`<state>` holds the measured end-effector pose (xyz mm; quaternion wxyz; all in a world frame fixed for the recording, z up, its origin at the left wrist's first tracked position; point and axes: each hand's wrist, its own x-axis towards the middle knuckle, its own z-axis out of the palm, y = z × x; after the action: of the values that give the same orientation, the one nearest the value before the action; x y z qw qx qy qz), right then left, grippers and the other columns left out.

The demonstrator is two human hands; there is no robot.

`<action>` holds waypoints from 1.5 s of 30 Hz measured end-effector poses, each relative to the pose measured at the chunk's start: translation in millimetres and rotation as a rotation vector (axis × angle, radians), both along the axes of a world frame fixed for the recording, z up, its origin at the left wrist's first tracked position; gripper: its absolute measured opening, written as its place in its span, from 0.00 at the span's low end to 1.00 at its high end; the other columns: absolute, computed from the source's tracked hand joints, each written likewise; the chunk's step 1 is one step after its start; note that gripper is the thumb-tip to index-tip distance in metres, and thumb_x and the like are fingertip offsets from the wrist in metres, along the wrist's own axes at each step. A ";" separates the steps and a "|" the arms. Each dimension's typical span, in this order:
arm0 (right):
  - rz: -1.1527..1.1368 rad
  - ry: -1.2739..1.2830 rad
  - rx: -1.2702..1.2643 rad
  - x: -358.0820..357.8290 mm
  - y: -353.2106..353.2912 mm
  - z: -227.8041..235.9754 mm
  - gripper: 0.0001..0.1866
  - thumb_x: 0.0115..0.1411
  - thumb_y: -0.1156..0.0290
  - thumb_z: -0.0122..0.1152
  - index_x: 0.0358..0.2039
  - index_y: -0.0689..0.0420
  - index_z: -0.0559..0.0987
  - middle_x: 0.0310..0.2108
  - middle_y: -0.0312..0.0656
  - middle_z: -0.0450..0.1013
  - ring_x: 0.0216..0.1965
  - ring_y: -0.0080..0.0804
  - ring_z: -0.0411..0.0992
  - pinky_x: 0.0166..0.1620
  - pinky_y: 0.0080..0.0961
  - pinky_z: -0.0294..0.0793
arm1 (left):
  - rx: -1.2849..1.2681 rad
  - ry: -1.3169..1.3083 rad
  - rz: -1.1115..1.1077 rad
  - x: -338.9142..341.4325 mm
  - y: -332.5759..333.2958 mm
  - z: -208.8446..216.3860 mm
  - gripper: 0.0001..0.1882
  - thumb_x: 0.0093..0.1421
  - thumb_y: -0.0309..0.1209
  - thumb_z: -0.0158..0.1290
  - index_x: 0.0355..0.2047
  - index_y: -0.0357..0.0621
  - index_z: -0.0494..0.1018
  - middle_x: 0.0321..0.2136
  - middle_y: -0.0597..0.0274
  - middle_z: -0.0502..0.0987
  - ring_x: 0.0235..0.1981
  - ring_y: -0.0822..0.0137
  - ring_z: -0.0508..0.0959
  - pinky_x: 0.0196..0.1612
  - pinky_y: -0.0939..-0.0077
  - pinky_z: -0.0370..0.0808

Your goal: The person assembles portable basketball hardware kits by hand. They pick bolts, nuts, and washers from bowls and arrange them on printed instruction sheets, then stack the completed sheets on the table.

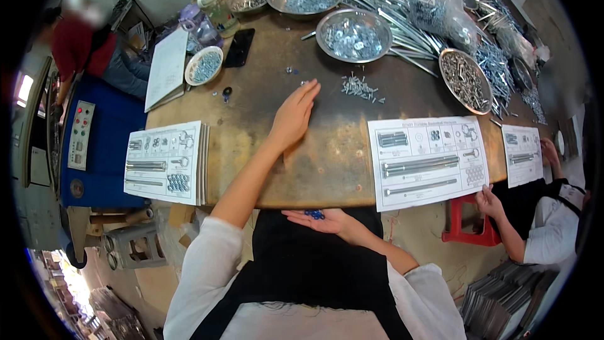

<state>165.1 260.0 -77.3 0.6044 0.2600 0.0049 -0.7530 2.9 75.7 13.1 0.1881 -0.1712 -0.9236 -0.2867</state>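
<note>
My left hand (294, 116) reaches over the worn brown table (251, 179), its fingers stretched out side by side and nothing visible in it. A few small pieces of hardware (304, 82) lie by its fingertips. Below the table's near edge, my right hand (324, 221) is turned palm up. Several small blue nuts (314, 214) rest in that palm, too small to make out in detail. A loose heap of small silver screws (360, 88) lies to the right of my left hand. Beyond it stands a steel bowl of washers (353, 36).
Printed parts sheets lie at left (162, 164) and right (431, 164); another person's hand (489, 203) touches the right one. Nearby are a bolt bowl (465, 82), long rods (409, 31), a small white bowl (204, 66), a phone (240, 48) and a red stool (462, 221).
</note>
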 end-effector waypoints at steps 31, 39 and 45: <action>-0.084 -0.088 -0.321 1.9 23.4 -32.9 0.28 0.75 0.60 0.40 0.63 0.72 0.62 0.63 0.66 0.62 0.65 0.58 0.63 0.68 0.53 0.63 | -0.047 -0.292 -0.321 209.8 23.9 18.5 0.23 0.62 0.29 0.56 0.58 0.41 0.72 0.60 0.49 0.72 0.61 0.48 0.71 0.63 0.54 0.68; -0.062 0.159 0.060 9.9 61.4 -17.8 0.14 0.71 0.67 0.46 0.43 0.64 0.76 0.40 0.49 0.78 0.42 0.39 0.80 0.46 0.37 0.84 | 0.015 -0.128 0.034 211.7 3.3 10.8 0.14 0.69 0.28 0.46 0.51 0.41 0.76 0.49 0.51 0.78 0.48 0.50 0.78 0.51 0.62 0.75; -0.803 0.211 0.149 60.1 222.4 -139.6 0.17 0.72 0.66 0.45 0.23 0.48 0.69 0.16 0.27 0.58 0.15 0.18 0.56 0.18 0.14 0.57 | -0.324 0.141 0.125 205.7 18.1 -39.6 0.14 0.67 0.32 0.49 0.50 0.44 0.77 0.48 0.53 0.76 0.49 0.50 0.76 0.52 0.62 0.73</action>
<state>225.2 482.4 -216.8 0.2388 0.2057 0.0198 -0.9488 208.6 93.8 -26.4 0.2399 -0.1610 -0.9511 -0.1094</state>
